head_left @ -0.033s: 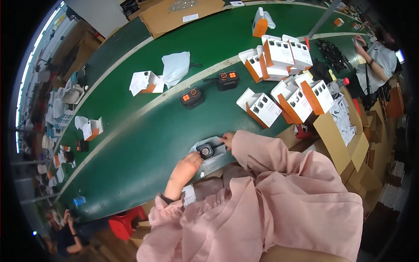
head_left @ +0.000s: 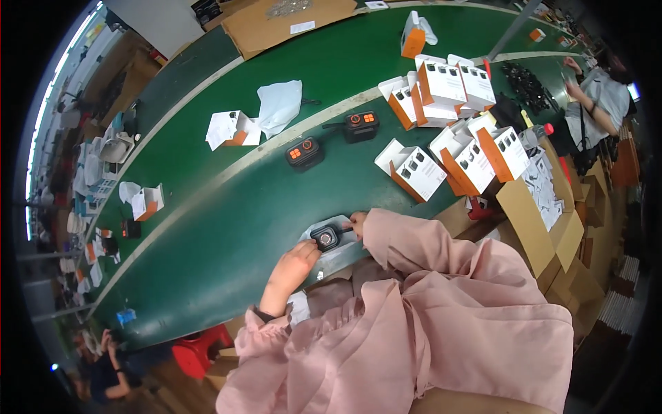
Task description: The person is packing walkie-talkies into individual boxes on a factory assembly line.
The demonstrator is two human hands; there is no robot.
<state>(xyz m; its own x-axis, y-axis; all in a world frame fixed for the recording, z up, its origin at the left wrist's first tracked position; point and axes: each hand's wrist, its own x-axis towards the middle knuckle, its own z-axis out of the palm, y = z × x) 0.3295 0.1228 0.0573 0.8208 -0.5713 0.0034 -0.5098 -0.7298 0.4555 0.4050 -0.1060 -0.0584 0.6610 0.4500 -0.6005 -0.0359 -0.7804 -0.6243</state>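
Observation:
A small black square device (head_left: 325,239) with a ringed round front lies on a pale plastic bag (head_left: 338,257) at the near edge of the green table. My left hand (head_left: 298,261) grips the device at its left side, fingertips at its edge. At its right, my right hand (head_left: 358,224) pinches a short black strap (head_left: 345,230) that leads to the device; part of the fingers is hidden by the pink cuff. Farther off stand two black devices with orange buttons, one to the left (head_left: 304,153) and one to the right (head_left: 361,127).
Open white-and-orange boxes (head_left: 418,175) are grouped at the right, beside a carton of folded papers (head_left: 544,191). Another open box (head_left: 232,130) and a white bag (head_left: 279,107) lie across the pale divider. A co-worker (head_left: 598,103) is at far right, and a red stool (head_left: 200,352) below left.
The co-worker's hands at far right have moved apart. My hands and the black device keep nearly the same place; the view has shifted very slightly.

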